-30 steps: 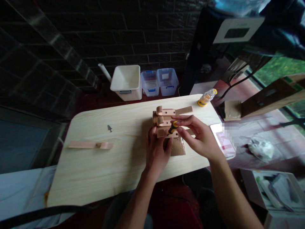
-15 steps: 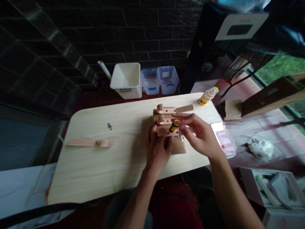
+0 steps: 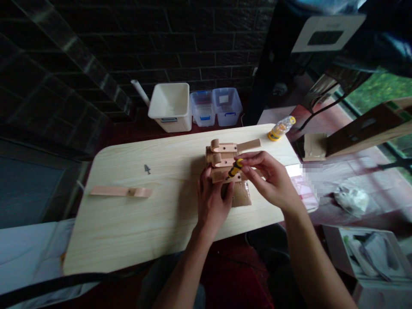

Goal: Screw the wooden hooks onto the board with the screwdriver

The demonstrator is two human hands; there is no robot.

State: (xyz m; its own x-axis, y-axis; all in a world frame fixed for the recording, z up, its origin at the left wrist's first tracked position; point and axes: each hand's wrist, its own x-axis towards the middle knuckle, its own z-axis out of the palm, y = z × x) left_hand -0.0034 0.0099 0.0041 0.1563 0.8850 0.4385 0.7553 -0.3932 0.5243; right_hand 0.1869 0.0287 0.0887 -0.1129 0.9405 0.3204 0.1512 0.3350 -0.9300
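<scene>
My right hand (image 3: 267,176) pinches the yellow end of a short yellow-and-black screwdriver (image 3: 234,169). Its tip slants down to the left, onto the nearest wooden piece (image 3: 218,176); the exact contact is hidden. My left hand (image 3: 212,199) is closed around the near left side of that piece, with thumb and fingers on either side of the tip. Behind it lie two more wooden pieces with curled ends and dark holes, a middle one (image 3: 221,161) and a far one (image 3: 223,147). All of them rest on a brown block wrapped in shiny tape (image 3: 241,195).
On the pale table (image 3: 167,171) lie a loose wooden strip (image 3: 112,191) and several screws (image 3: 147,169). A clear bottle with a yellow base (image 3: 279,129) stands at the back right, with a phone (image 3: 304,189) near the right edge. Bins (image 3: 172,124) sit beyond the table.
The right hand's fingers, stretched out before, have curled in around the screwdriver's end. My left hand holds its place, and the whole view has shifted very slightly.
</scene>
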